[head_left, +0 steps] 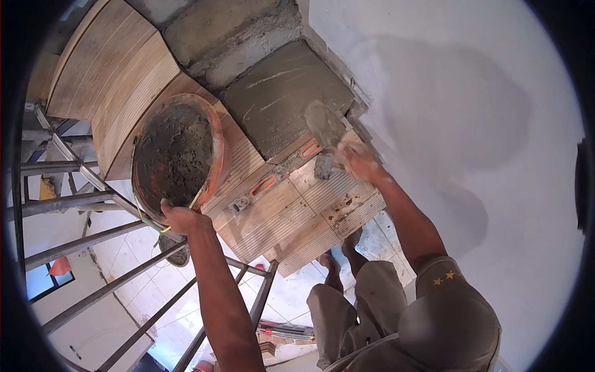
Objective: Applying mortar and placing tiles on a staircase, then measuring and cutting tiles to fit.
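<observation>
My left hand point(181, 218) grips the near rim of an orange bucket point(218, 146), thumb over the edge beside its yellow-green cord handle. Dark wet mortar point(176, 149) fills much of the bucket, which rests on a wood-look tiled step. Over on the right, my right hand point(361, 162) is closed around a trowel, its blurred, mortar-coated blade point(323, 123) over the near right part of a smoothed grey mortar bed point(285, 93). A spirit level point(276, 177) with orange-framed openings lies along the bed's near edge. Close to my right hand is a dark grey lump point(323, 167).
Wood-look steps point(118, 74) curve up at the left, and lower tiles point(285, 217) carry mortar crumbs. A white wall point(458, 124) borders the right side. Metal railing bars point(93, 198) stand at the left above a lower floor. My feet point(341, 257) are below the tiled step.
</observation>
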### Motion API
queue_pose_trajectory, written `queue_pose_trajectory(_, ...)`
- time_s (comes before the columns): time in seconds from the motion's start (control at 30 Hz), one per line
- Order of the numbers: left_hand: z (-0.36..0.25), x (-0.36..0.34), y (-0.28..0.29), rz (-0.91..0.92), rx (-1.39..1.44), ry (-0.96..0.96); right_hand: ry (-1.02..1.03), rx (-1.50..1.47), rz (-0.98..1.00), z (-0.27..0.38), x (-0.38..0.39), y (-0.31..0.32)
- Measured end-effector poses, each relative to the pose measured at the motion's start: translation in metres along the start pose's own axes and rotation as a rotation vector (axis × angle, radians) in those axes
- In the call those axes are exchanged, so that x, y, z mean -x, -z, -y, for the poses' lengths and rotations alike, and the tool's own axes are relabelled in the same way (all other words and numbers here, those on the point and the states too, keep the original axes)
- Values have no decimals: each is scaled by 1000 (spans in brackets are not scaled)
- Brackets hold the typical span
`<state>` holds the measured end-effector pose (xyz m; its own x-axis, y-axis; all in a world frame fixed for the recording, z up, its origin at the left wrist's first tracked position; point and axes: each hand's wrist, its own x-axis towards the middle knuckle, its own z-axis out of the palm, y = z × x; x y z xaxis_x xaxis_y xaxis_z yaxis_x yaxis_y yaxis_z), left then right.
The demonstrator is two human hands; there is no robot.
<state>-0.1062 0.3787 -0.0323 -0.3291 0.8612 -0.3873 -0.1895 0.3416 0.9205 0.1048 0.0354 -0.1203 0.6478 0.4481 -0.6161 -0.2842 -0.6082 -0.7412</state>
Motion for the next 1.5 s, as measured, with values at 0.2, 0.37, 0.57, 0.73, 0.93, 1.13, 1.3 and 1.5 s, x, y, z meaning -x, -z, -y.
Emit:
queue_pose_trajectory(0.2,2,-5,2,-17,14,-50,-103,-86,23,-33,68,6)
queue_pose_trajectory(0.37,4,-7,1,-75,-20,-78,-14,-97,65,23,35,-40)
queue_pose_trajectory(0.57,5,-7,1,-55,12,-41,318,24,81,91,-57,-119)
queue_pose_trajectory(0.73,6,-8,-2,-57,10,-30,99,-17,97,128,-91,-142)
queue_pose_trajectory(0.93,-1,0,-2,-63,12,-28,451,364,-97,51,-44,-140)
queue_pose_trajectory(1.13,3,-4,0,-35,7,-54,188,123,140,-5,53,-92)
queue_pose_trajectory(1.3,8,-6,0,47,58,-53,161,142,112,-30,77,-75)
queue_pose_trajectory(1.5,8,-6,1,52,-16,-46,410,329,-56,-28,23,-84)
